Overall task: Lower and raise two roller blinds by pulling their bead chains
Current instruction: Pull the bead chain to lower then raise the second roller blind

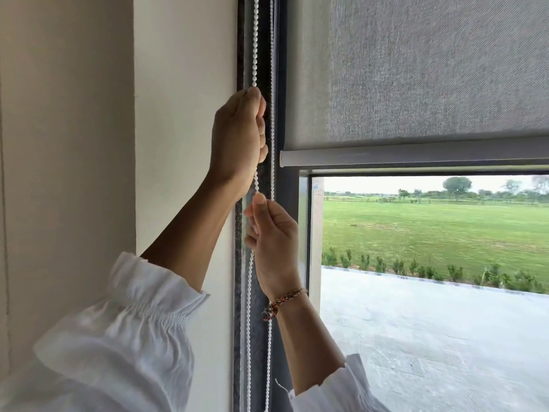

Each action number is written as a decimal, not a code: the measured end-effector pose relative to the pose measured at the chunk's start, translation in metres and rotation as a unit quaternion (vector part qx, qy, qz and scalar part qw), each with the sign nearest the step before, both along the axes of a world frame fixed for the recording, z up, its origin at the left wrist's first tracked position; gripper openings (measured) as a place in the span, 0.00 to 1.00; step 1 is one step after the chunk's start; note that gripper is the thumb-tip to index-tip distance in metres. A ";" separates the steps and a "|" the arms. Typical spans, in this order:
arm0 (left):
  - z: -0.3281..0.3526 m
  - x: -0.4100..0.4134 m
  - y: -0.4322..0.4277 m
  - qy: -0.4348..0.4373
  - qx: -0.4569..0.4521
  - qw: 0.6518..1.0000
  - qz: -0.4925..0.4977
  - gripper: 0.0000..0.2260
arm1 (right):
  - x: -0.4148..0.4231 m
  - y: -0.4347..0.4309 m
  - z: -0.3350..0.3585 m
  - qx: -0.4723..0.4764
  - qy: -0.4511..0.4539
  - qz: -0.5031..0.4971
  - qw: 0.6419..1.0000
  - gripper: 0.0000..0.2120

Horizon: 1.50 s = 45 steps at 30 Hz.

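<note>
Head view: person is standing at the window's left edge, working the bead chain that hangs along the dark frame. Left hand is fisted around the near strand, high up, forearm reaching steeply upward, knuckles toward the wall. Right hand is sitting directly below it, thumb and forefinger pinching the same strand, wrist bent slightly back, braided bracelet on it. Both hands are closed on the chain, neither one free.

Stacking one hand over the other looks like a hand-over-hand pull: one is holding tension while the other regrips. Second strand of the loop is running free just right of the hands, untouched.

Grey blind is sitting partway down, its bottom bar crossing roughly mid-window, lawn showing below. Can't tell from here whether it's going up or down. Only one blind is visible; the second is out of frame.
</note>
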<state>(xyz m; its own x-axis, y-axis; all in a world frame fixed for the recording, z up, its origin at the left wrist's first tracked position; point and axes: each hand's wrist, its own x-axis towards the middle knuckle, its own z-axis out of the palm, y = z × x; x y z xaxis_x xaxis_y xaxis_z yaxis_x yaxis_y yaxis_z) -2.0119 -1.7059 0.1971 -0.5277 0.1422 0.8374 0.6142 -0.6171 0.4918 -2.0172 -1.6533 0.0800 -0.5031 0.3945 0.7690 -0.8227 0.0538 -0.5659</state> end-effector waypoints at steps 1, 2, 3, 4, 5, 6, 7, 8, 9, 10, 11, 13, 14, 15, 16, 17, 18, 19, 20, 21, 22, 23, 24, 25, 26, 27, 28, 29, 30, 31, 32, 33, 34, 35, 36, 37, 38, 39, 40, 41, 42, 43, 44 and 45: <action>0.000 -0.001 0.000 0.003 0.002 1.000 -0.001 0.17 | 0.000 0.000 0.001 0.001 0.003 -0.001 1.000 0.18; 0.001 -0.001 0.001 0.007 0.004 1.000 0.000 0.17 | 0.000 0.001 0.002 0.002 0.005 -0.002 1.000 0.18; 0.002 -0.001 0.001 0.012 0.003 1.000 0.002 0.17 | -0.001 0.001 0.003 0.001 0.004 -0.002 1.000 0.18; 0.002 -0.001 0.001 0.016 0.003 1.000 0.003 0.17 | -0.001 0.001 0.004 0.000 0.004 -0.001 1.000 0.18; 0.003 -0.002 0.002 0.018 0.002 1.000 0.004 0.17 | -0.001 0.001 0.004 -0.001 0.003 0.000 1.000 0.18; 0.003 -0.003 0.002 0.020 0.003 1.000 0.006 0.17 | -0.001 0.000 0.004 0.000 0.002 0.000 1.000 0.18; 0.002 -0.004 0.002 0.020 0.003 1.000 0.009 0.17 | -0.002 -0.001 0.004 0.000 0.000 -0.003 1.000 0.18; 0.002 -0.006 0.002 0.018 0.002 1.000 0.014 0.17 | -0.002 -0.001 0.003 0.001 -0.002 -0.007 1.000 0.18; 0.002 -0.007 0.001 0.014 0.000 1.000 0.018 0.17 | -0.002 -0.002 0.003 0.004 -0.004 -0.010 1.000 0.18; 0.002 -0.009 0.000 0.010 -0.001 1.000 0.021 0.17 | -0.002 -0.003 0.003 0.006 -0.006 -0.013 1.000 0.18; 0.002 -0.010 0.000 0.006 0.000 1.000 0.022 0.17 | -0.002 -0.003 0.003 0.009 -0.008 -0.015 1.000 0.18; 0.002 -0.013 -0.001 0.001 0.005 1.000 0.021 0.17 | -0.002 -0.003 0.004 0.012 -0.010 -0.014 1.000 0.17; 0.002 -0.014 -0.002 0.000 0.008 1.000 0.021 0.17 | -0.002 -0.003 0.004 0.011 -0.009 -0.013 1.000 0.17; 0.002 -0.015 -0.002 0.000 0.010 1.000 0.020 0.17 | -0.002 -0.002 0.005 0.011 -0.010 -0.011 1.000 0.17; 0.002 -0.015 -0.002 0.001 0.011 1.000 0.020 0.17 | -0.002 -0.002 0.005 0.011 -0.011 -0.010 1.000 0.17; 0.001 -0.016 -0.002 0.001 0.012 1.000 0.020 0.16 | -0.003 -0.002 0.004 0.012 -0.013 -0.011 1.000 0.17; 0.000 -0.016 -0.002 0.001 0.013 1.000 0.018 0.16 | -0.003 -0.002 0.004 0.012 -0.014 -0.011 1.000 0.17; -0.001 -0.016 -0.001 0.002 0.014 1.000 0.014 0.16 | -0.003 -0.001 0.003 0.012 -0.014 -0.012 1.000 0.17; -0.001 -0.016 0.000 0.005 0.014 1.000 0.009 0.16 | -0.003 -0.001 0.003 0.011 -0.015 -0.011 1.000 0.17; -0.002 -0.015 0.001 0.008 0.014 1.000 0.005 0.16 | -0.003 0.000 0.002 0.011 -0.015 -0.010 1.000 0.17; -0.002 -0.014 0.002 0.011 0.015 1.000 0.002 0.16 | -0.003 0.001 0.002 0.011 -0.016 -0.010 1.000 0.17; -0.001 -0.013 0.003 0.014 0.015 1.000 0.001 0.16 | -0.003 0.002 0.003 0.011 -0.017 -0.012 1.000 0.17; -0.001 -0.012 0.003 0.016 0.015 1.000 -0.001 0.16 | -0.003 0.003 0.003 0.013 -0.017 -0.017 1.000 0.17; -0.001 -0.012 0.003 0.019 0.015 1.000 -0.005 0.17 | -0.002 0.003 0.003 0.013 -0.017 -0.021 1.000 0.17; -0.001 -0.012 0.004 0.020 0.016 1.000 -0.009 0.17 | -0.002 0.004 0.002 0.013 -0.016 -0.023 1.000 0.17; -0.002 -0.011 0.004 0.020 0.018 1.000 -0.013 0.17 | -0.001 0.004 0.002 0.014 -0.015 -0.024 1.000 0.17; -0.002 -0.011 0.003 0.020 0.020 0.999 -0.015 0.17 | -0.001 0.004 0.002 0.015 -0.015 -0.024 0.999 0.17; -0.002 -0.011 0.003 0.021 0.022 0.999 -0.015 0.17 | -0.001 0.004 0.002 0.017 -0.015 -0.025 0.999 0.17; -0.002 -0.011 0.002 0.024 0.024 0.999 -0.015 0.17 | 0.000 0.004 0.002 0.019 -0.015 -0.025 0.999 0.17; -0.002 -0.010 0.001 0.027 0.026 0.999 -0.016 0.17 | 0.001 0.004 0.002 0.021 -0.015 -0.024 0.999 0.17; -0.002 -0.009 0.001 0.030 0.027 0.999 -0.017 0.17 | 0.001 0.003 0.003 0.023 -0.014 -0.024 0.999 0.17; -0.003 -0.008 0.001 0.032 0.028 0.999 -0.018 0.17 | 0.002 0.003 0.002 0.025 -0.015 -0.024 0.999 0.17; -0.003 -0.008 0.001 0.033 0.028 0.999 -0.016 0.17 | 0.002 0.003 0.002 0.027 -0.016 -0.025 0.999 0.17; -0.005 -0.007 0.001 0.032 0.026 0.999 -0.013 0.17 | 0.002 0.003 0.000 0.028 -0.018 -0.026 0.999 0.17; -0.007 -0.007 0.001 0.031 0.024 0.999 -0.009 0.17 | 0.002 0.003 -0.002 0.029 -0.020 -0.026 0.999 0.17; -0.010 -0.007 0.001 0.029 0.021 0.999 -0.006 0.17 | 0.001 0.003 -0.004 0.030 -0.022 -0.025 0.999 0.17; -0.012 -0.007 0.002 0.026 0.019 0.999 -0.005 0.17 | 0.001 0.003 -0.006 0.029 -0.025 -0.024 0.999 0.17; -0.013 -0.007 0.002 0.021 0.018 1.000 -0.006 0.17 | 0.001 0.003 -0.007 0.029 -0.028 -0.024 0.999 0.17; -0.013 -0.007 0.001 0.018 0.019 1.000 -0.009 0.17 | 0.000 0.003 -0.007 0.029 -0.030 -0.026 0.999 0.17; -0.012 -0.007 0.001 0.017 0.022 1.000 -0.014 0.18 | 0.000 0.003 -0.007 0.030 -0.030 -0.030 0.999 0.17; -0.011 -0.007 0.001 0.018 0.024 0.999 -0.016 0.18 | 0.000 0.003 -0.006 0.032 -0.030 -0.036 0.998 0.17; -0.009 -0.007 0.001 0.020 0.025 0.999 -0.014 0.18 | -0.001 0.004 -0.005 0.034 -0.029 -0.039 0.998 0.17; -0.008 -0.008 0.002 0.022 0.026 0.999 -0.009 0.17 | -0.002 0.004 -0.004 0.035 -0.027 -0.040 0.998 0.17; -0.007 -0.009 0.003 0.025 0.026 0.999 -0.001 0.17 | -0.003 0.004 -0.003 0.036 -0.029 -0.038 0.998 0.17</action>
<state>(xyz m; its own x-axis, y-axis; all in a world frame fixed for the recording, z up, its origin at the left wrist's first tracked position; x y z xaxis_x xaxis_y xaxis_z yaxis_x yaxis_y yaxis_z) -2.0206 -1.7032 0.1897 -0.4852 0.0992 0.8688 0.6353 -0.6427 0.4282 -2.0202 -1.6492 0.0769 -0.5179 0.3778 0.7675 -0.7813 0.1564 -0.6043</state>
